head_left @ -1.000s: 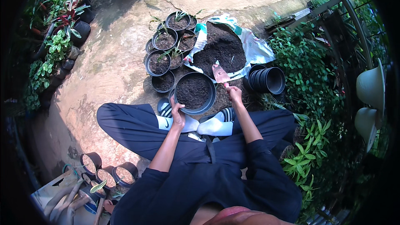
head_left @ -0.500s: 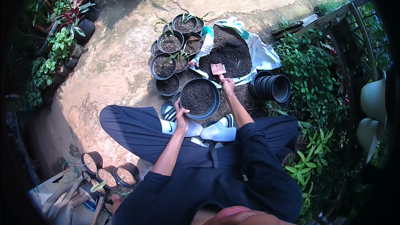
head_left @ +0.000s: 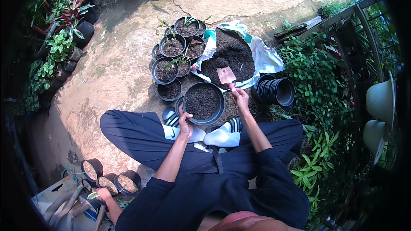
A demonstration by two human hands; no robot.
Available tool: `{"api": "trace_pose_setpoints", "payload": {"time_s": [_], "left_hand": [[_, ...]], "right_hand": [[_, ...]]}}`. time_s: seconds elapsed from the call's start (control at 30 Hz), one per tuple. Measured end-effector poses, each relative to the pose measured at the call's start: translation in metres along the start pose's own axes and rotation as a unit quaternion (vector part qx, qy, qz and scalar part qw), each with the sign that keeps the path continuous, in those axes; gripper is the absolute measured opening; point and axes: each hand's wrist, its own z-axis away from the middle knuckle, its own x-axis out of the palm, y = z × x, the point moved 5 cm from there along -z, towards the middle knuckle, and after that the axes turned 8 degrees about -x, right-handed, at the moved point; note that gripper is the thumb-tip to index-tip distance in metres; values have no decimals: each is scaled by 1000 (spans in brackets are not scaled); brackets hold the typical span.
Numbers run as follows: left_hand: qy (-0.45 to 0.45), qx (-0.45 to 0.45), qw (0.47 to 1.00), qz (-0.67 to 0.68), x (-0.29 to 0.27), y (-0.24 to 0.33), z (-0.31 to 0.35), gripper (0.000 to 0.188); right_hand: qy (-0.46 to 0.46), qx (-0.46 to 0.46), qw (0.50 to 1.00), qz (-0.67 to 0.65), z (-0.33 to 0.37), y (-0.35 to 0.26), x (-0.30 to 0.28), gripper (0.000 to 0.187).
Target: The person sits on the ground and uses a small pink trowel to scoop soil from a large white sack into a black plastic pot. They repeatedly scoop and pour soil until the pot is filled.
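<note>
A round black plant pot (head_left: 221, 110) filled with dark soil (head_left: 202, 101) stands in front of my crossed legs. My left hand (head_left: 185, 122) grips its near left rim, thumb over the edge. My right hand (head_left: 240, 99) is closed around the handle of a small hand trowel (head_left: 226, 75). The trowel's reddish, worn blade lies at the near edge of a dark soil heap (head_left: 233, 55), which spreads over an opened white sack (head_left: 267, 55). Whether the blade carries any soil, I cannot tell.
Several soil-filled pots (head_left: 166, 69), some with spiky seedlings, cluster left of the sack. Nested black pots (head_left: 283, 92) lie to its right, beside leafy plants (head_left: 302, 66). At the lower left, another person's hand (head_left: 104, 194) is among pots of pale material (head_left: 128, 182).
My right hand has drawn back toward me and right, with the trowel blade turning and pulling nearer. The other person's hand has moved up among the lower-left pots. My left hand keeps its grip.
</note>
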Motion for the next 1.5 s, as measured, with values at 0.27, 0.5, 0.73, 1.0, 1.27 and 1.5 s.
{"api": "trace_pose_setpoints", "payload": {"time_s": [0.27, 0.5, 0.73, 1.0, 1.27, 1.5], "left_hand": [[-7, -1, 1000, 17, -1, 2, 1, 59], [-8, -28, 999, 42, -18, -8, -9, 57], [-12, -23, 998, 53, -8, -2, -2, 57], [-28, -42, 997, 65, -18, -5, -6, 54], [-29, -41, 996, 67, -25, -6, -9, 52], [-39, -51, 994, 84, -20, -5, -7, 52]], "right_hand": [[-70, -48, 996, -20, 72, -91, -1, 19], [-135, -67, 989, -13, 133, -83, -4, 23], [-175, -107, 978, 42, 170, -67, -11, 23], [-195, -106, 970, 104, 166, -65, -15, 25], [-174, -128, 970, 110, 168, -82, -14, 22], [-172, -121, 967, 142, 171, -81, -24, 23]]}}
